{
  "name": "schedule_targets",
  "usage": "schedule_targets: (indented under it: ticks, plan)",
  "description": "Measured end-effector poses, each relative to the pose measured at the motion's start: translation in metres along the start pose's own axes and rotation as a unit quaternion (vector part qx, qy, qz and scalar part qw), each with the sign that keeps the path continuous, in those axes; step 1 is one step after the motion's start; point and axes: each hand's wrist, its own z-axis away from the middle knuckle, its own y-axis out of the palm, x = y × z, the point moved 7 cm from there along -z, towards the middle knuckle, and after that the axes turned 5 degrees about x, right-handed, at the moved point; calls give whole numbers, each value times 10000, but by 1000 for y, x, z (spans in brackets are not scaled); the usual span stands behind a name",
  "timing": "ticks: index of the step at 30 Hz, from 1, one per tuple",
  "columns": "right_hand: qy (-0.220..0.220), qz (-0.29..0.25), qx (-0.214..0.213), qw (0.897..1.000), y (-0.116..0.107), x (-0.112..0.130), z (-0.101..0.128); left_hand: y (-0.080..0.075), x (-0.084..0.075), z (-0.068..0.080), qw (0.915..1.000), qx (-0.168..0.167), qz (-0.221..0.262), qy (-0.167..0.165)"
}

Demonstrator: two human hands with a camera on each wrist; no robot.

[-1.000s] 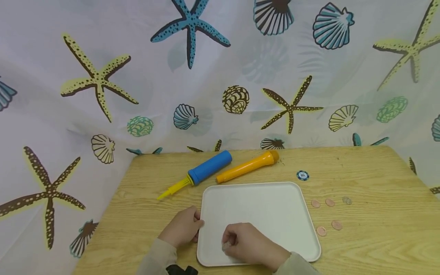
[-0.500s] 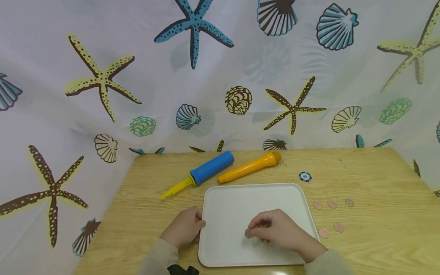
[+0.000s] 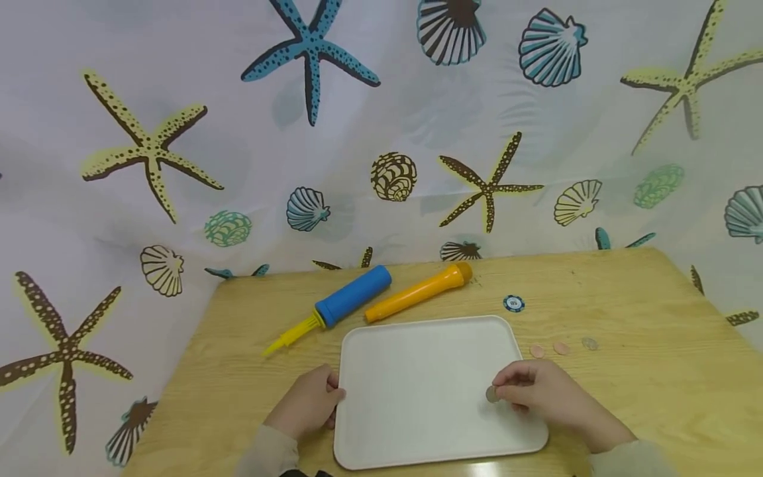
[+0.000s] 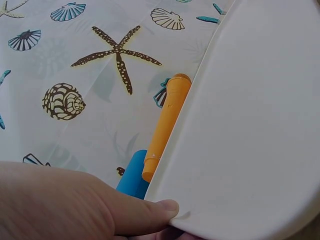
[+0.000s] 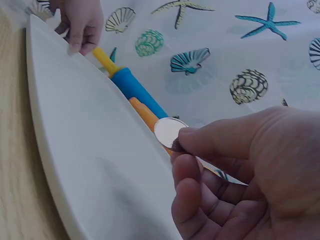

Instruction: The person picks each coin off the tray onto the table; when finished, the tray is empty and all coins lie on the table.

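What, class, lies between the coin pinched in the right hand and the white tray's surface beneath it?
Nothing visible. The right hand pinches the coin just above the white tray, whose surface there is bare. The left hand only grips the tray's left rim, well clear.

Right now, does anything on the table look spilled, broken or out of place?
Nothing stands out. The tray lies flat, the left hand holds its edge, the right hand pinches a coin above it.

Staged recording setup: seashell backdrop (image 3: 381,132) behind wood table (image 3: 626,318).
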Motion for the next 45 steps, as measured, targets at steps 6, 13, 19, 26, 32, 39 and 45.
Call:
schedule_targets:
  ticks: [6,13,19,26,32,39,45]
  plan:
    - [60,172,-71,9998,-45,-14,25,1,-6,0,9999,4,8,119]
    - [640,848,-278,9939,-99,-47,51,-1,-6,0,9998,-75,-48,201]
    - [1055,1305,-624,9838,-123,-67,63,-3,-6,2,9997,-103,3,215]
    - [1457,1708,-988,9695,-129,-73,59,-3,-7,2,9998,-117,-27,189]
    - [1578,1961,-1102,9615,-130,-73,59,-4,-9,2,9997,-99,-67,205]
    - [1427,2135,-1190,9591,-129,-70,58,-3,-8,3,9997,-66,-113,224]
    - [1113,2379,-1439,9541,-125,-57,55,-1,-6,-1,9998,18,-65,168]
